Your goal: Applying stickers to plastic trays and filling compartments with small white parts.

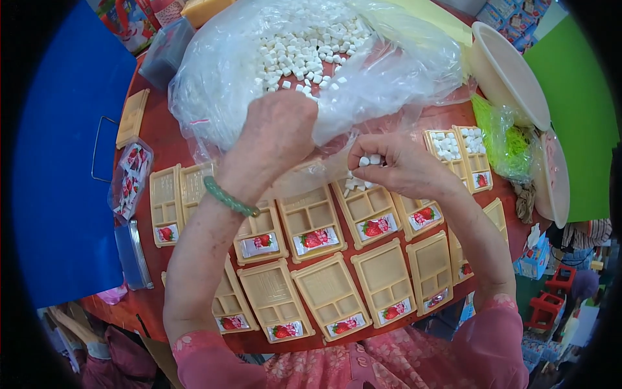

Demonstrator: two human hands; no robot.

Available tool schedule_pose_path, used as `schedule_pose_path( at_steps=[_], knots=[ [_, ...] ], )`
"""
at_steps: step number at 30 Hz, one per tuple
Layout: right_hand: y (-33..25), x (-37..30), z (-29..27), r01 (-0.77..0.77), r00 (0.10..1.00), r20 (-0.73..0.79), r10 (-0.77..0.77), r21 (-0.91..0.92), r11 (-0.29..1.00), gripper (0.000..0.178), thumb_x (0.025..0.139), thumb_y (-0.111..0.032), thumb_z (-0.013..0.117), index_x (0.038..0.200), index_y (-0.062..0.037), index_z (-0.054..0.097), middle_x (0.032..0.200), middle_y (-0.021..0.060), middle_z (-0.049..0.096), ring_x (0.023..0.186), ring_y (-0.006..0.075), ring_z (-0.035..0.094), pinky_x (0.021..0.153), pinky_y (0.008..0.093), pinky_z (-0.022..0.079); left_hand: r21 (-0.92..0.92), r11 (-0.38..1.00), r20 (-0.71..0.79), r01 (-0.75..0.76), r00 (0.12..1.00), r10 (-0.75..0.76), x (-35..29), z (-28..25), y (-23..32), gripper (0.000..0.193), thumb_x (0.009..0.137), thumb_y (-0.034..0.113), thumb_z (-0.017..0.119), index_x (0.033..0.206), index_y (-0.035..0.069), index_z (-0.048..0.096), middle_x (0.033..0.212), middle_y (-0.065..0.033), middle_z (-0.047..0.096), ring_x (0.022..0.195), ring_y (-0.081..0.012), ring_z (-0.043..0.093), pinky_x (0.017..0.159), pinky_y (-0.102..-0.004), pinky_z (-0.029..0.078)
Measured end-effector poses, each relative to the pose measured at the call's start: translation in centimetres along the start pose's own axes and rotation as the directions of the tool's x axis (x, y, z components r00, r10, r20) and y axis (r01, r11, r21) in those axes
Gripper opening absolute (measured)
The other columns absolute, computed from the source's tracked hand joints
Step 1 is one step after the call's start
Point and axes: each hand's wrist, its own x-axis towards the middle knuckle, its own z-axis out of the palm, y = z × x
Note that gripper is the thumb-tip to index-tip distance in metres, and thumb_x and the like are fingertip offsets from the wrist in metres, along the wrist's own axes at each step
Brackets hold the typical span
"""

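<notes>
Pink floral sleeves [201, 353], and a green bead bracelet [228, 198] on the left wrist.

red strawberry labels [315, 239] on trays [330, 295]

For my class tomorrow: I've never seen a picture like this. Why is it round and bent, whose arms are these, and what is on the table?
There is no machine here. A person wears a wide fisheye camera on the head, looking down at their own hands, so straight edges bend near the rim. The arms entering from below are that person's.

On the round red table lie rows of tan plastic trays with small compartments, most bearing a strawberry picture packet. Behind them sits a big clear plastic bag full of small white cubes.

The left hand, a green bead bracelet on its wrist, rests on the bag. The right hand pinches a few white cubes above a tray. Two trays at the right already hold cubes.
</notes>
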Motion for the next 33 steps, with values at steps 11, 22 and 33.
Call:
schedule_pose_path(
  at_steps=[11, 22, 33],
  knots=[
    [0.2, -0.3, 2.4, 0.242, 0.959, -0.043, -0.282, -0.400, 0.884, 0.014, 0.082, -0.006, 0.062, 0.094, -0.0001, 0.059, 0.091, 0.0138, 0.055, 0.087, 0.0327, 0.058, 0.075, 0.0405, 0.047, 0.097, 0.992, -0.351, 0.076, 0.936, -0.037, 2.7, -0.2, -4.4, 0.008, 0.073, 0.002, 0.055, 0.073, 0.001, 0.063, 0.081, -0.0169, 0.064, 0.075, -0.0361, 0.065, 0.068, -0.0448, 0.053],
    [-0.2, -1.2, 2.1, 0.268, 0.959, 0.017, -0.283, -0.387, 0.882, 0.020, 0.081, -0.008, 0.064, 0.100, -0.0013, 0.059, 0.098, 0.0140, 0.057, 0.094, 0.0326, 0.057, 0.079, 0.0408, 0.048, -0.015, 0.992, -0.353, 0.128, 0.927, -0.125, 2.7, 0.8, -5.0, 0.012, 0.076, 0.006, 0.053, 0.076, 0.001, 0.064, 0.081, -0.0189, 0.064, 0.077, -0.0383, 0.064, 0.070, -0.0460, 0.052],
    [0.6, -0.5, 1.4, 0.268, 0.947, -0.047, -0.317, -0.428, 0.863, 0.011, 0.082, -0.005, 0.061, 0.091, 0.0019, 0.060, 0.092, 0.0119, 0.061, 0.089, 0.0300, 0.061, 0.076, 0.0387, 0.049, 0.041, 0.984, -0.393, 0.171, 0.908, -0.141, 3.4, 0.5, -5.5, 0.013, 0.075, 0.007, 0.054, 0.077, 0.002, 0.065, 0.080, -0.0194, 0.064, 0.077, -0.0390, 0.065, 0.069, -0.0472, 0.053]
  ],
)
